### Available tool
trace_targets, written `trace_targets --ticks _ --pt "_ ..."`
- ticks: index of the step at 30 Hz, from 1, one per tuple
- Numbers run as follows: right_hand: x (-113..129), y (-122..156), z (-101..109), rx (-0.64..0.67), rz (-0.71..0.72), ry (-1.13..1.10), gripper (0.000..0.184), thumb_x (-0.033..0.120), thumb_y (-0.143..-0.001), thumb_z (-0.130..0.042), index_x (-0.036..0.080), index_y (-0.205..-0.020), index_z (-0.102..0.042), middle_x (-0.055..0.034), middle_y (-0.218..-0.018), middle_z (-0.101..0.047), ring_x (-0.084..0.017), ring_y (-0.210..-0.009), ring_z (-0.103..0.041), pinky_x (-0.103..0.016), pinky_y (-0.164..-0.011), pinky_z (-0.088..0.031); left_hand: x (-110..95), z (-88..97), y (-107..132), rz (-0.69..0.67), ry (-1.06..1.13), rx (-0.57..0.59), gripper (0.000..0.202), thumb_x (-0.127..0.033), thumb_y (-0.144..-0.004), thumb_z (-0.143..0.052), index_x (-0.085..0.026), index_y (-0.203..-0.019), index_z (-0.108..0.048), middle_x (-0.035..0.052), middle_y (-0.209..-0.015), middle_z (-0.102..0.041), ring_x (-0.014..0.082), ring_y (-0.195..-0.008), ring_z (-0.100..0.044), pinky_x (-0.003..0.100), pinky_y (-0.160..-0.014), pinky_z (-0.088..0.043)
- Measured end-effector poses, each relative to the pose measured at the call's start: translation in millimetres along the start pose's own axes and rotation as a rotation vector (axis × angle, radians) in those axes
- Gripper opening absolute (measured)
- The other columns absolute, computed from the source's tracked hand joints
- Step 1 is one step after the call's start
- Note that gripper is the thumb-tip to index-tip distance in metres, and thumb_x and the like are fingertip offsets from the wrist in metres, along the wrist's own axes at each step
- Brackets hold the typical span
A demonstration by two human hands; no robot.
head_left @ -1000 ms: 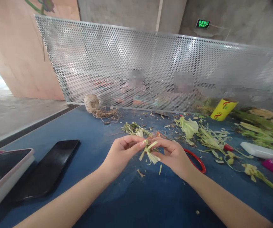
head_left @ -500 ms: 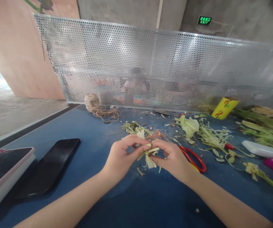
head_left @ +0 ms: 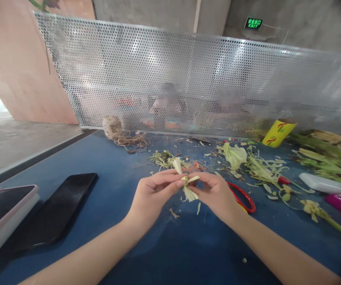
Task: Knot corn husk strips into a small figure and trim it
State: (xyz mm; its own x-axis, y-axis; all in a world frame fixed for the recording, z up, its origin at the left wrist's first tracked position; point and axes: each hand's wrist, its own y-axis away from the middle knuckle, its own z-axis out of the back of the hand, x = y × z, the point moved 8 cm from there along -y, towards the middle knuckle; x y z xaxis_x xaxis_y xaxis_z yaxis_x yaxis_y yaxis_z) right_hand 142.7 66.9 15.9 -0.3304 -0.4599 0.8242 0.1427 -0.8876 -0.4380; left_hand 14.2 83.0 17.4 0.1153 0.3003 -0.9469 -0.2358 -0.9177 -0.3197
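Note:
My left hand and my right hand meet above the blue table, both pinching a small bundle of pale green leaf strips. The strips stick out upward and fan down between my fingertips. Red-handled scissors lie on the table just behind my right hand, partly hidden by it.
A black phone and a tablet in a pink case lie at the left. A twine ball sits by the perforated metal screen. Leaf scraps, a yellow cup, stalks and a white bottle fill the right. People sit behind the screen.
My fingers have shifted on the leaf bundle, which has turned and risen slightly; both hands keep their pinch. The view has drifted a little.

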Motion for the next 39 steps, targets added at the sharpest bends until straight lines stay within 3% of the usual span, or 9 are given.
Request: trace_targets --ticks 3,7,15,25,30,39 --pt "-1.9 0.2 0.9 -0.017 -0.012 -0.006 0.015 0.025 -0.071 -0.06 0.022 -0.084 -0.067 -0.0006 -0.069 -0.065 -0.015 -0.065 -0.058 -0.028 -0.065 -0.047 -6.2 4.6 0.2 -0.086 -0.147 -0.047 0.009 -0.022 -0.067 -0.066 -0.024 -0.073 -0.072 0.0049 -0.092 -0.063 0.0185 -0.094 -0.056 0.027 -0.076 -0.05" --pt "-2.0 1.0 1.3 -0.02 -0.017 -0.002 0.01 0.027 -0.071 -0.059 0.022 -0.076 -0.066 -0.0004 -0.066 -0.063 -0.015 -0.062 -0.056 -0.028 -0.064 -0.047 -16.6 3.6 0.8 -0.171 -0.284 -0.036 0.014 -0.023 -0.073 -0.06 -0.024 -0.08 -0.072 0.0053 -0.087 -0.058 0.0165 -0.084 -0.056 0.027 -0.071 -0.05" --pt "-7.2 1.0 2.8 -0.036 -0.082 -0.037 0.013 0.028 -0.069 -0.06 0.022 -0.078 -0.068 -0.0007 -0.065 -0.062 -0.016 -0.067 -0.056 -0.027 -0.063 -0.045 -18.4 -0.4 2.8 -0.232 -0.333 0.022 0.015 -0.02 -0.072 -0.063 -0.025 -0.083 -0.071 0.0023 -0.08 -0.065 0.0141 -0.072 -0.059 0.024 -0.064 -0.048" --pt "-2.6 2.0 0.4 -0.013 -0.071 -0.085 0.013 0.027 -0.068 -0.061 0.023 -0.079 -0.068 0.0004 -0.066 -0.06 -0.013 -0.061 -0.051 -0.025 -0.061 -0.043 -40.5 0.3 7.9 -0.439 -0.445 -0.017 0.013 -0.014 -0.069 -0.065 -0.023 -0.077 -0.071 0.0011 -0.072 -0.067 0.0133 -0.071 -0.057 0.024 -0.067 -0.048" --pt "1.1 3.1 -3.2 0.004 -0.047 -0.056 0.01 0.026 -0.07 -0.06 0.022 -0.075 -0.066 0.0011 -0.064 -0.057 -0.012 -0.06 -0.049 -0.025 -0.061 -0.042 -44.2 1.9 9.6 -0.465 -0.519 -0.07 0.011 -0.015 -0.07 -0.064 -0.023 -0.076 -0.07 0.0017 -0.074 -0.066 0.0135 -0.071 -0.058 0.025 -0.066 -0.05" --pt "0.6 4.6 -0.2 -0.006 -0.064 -0.117 0.006 0.026 -0.07 -0.062 0.024 -0.075 -0.066 0.0019 -0.061 -0.057 -0.014 -0.064 -0.053 -0.025 -0.063 -0.043 -49.0 -5.7 13.4 -0.551 -0.541 0.002 0.016 -0.01 -0.07 -0.062 -0.02 -0.08 -0.07 0.0025 -0.073 -0.064 0.0122 -0.07 -0.058 0.023 -0.064 -0.05"
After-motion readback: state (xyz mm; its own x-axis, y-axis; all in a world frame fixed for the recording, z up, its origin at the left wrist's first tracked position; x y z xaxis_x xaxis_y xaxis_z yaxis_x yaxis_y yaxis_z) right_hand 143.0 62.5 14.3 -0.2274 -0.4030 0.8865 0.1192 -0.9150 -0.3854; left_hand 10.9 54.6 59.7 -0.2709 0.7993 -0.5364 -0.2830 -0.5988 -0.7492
